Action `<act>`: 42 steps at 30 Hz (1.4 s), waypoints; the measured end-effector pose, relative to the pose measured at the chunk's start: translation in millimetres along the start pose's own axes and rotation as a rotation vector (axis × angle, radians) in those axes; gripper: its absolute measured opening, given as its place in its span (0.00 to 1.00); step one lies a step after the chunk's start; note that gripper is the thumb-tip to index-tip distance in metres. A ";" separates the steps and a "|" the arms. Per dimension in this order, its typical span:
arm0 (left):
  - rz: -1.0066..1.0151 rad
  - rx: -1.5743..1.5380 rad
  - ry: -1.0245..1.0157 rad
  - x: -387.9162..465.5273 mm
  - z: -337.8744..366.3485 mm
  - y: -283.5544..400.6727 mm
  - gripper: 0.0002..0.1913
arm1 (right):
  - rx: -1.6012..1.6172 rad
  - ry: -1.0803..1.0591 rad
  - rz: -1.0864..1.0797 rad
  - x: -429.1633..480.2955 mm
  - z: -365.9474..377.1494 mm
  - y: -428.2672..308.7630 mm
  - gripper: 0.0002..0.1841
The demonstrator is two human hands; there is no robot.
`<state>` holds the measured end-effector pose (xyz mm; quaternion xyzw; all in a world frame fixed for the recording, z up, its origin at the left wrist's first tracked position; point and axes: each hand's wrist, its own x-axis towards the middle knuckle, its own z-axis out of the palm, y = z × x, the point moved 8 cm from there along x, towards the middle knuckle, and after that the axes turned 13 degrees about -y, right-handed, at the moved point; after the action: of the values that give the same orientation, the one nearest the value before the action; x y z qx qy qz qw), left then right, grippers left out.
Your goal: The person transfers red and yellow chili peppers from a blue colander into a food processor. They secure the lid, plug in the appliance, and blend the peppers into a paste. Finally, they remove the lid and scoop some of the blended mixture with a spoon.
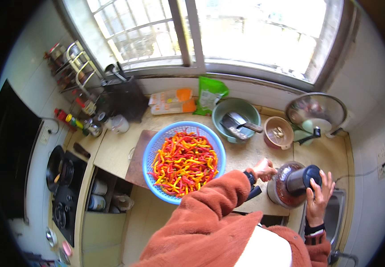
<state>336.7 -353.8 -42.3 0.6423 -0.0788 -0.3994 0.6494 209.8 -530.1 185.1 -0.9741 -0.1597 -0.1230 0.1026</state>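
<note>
A food processor (281, 197) stands on the counter at the right, its clear bowl holding a red chopped mass. My left hand (262, 170) has its fingers curled at the left side of the bowl; the exact grip is partly hidden. On the right, my right hand (318, 197) lies around the black cap (312, 174) of the wide feed tube, fingers spread over its edge. Left of my left arm sits a blue plastic colander (148, 147) heaped with red and yellow chili peppers (185, 163), resting partly on a brown board (138, 167).
Behind are a green basin (219, 116) with a metal scoop (234, 121), a brown bowl (287, 142) of garlic cloves (278, 132) and a glass pot lid (316, 103). A sink (335, 210) lies right, a gas stove (67, 200) left. A power cord (356, 175) runs to the wall.
</note>
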 end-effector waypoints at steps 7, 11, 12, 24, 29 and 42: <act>-0.049 -0.062 0.010 0.6 6.0 -10.0 0.12 | 0.153 0.041 0.050 -1.5 -10.7 15.6 0.17; -0.047 0.042 0.091 -4.6 3.1 -5.9 0.17 | 0.312 0.149 0.131 -4.8 -26.6 37.5 0.20; -0.046 0.113 0.114 -6.5 0.9 -3.8 0.19 | 0.287 0.126 0.127 -3.6 -25.5 35.9 0.19; -0.055 0.162 0.026 -0.7 3.2 11.3 0.12 | -0.014 -0.089 0.013 0.9 -7.7 6.3 0.18; -0.009 0.071 -0.006 2.0 4.2 8.8 0.12 | -0.027 -0.130 0.040 3.6 -5.0 8.9 0.16; 0.066 0.053 0.142 7.9 2.0 2.0 0.11 | -0.126 -0.133 -0.056 -3.0 10.4 15.1 0.19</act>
<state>341.5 -360.5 -43.4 0.6830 -0.0642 -0.3287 0.6491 214.3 -542.5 172.0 -0.9798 -0.1855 -0.0705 0.0268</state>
